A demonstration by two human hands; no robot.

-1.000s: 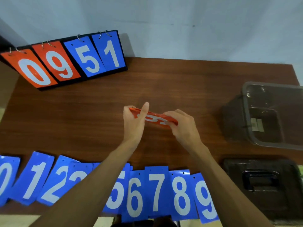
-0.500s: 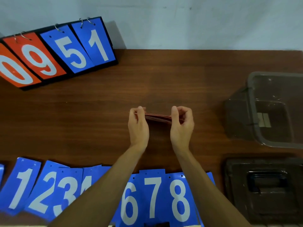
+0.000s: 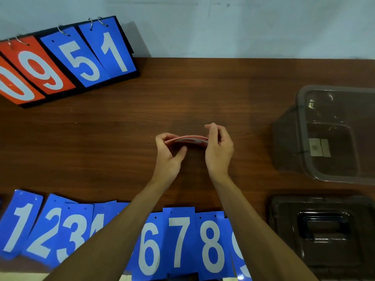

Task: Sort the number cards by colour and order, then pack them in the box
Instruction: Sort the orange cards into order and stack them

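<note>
A thin stack of red number cards (image 3: pixel 187 139) is held edge-on above the middle of the brown table (image 3: pixel 121 138). My left hand (image 3: pixel 169 154) pinches its left end and my right hand (image 3: pixel 218 148) grips its right end. A row of blue number cards (image 3: pixel 178 240) lies overlapping along the near table edge, showing 1, 2, 3 and 6 to 9, with my forearms hiding the middle ones. The clear plastic box (image 3: pixel 336 134) stands open at the right.
A flip scoreboard (image 3: pixel 67 61) showing 0, 9 in red and 5, 1 in blue stands at the back left against the wall. The box's dark lid (image 3: pixel 322 230) with a handle lies at the near right.
The red stack went from tilted with its face showing to level and edge-on, and my hands moved to its two ends. The view shifted slightly.
</note>
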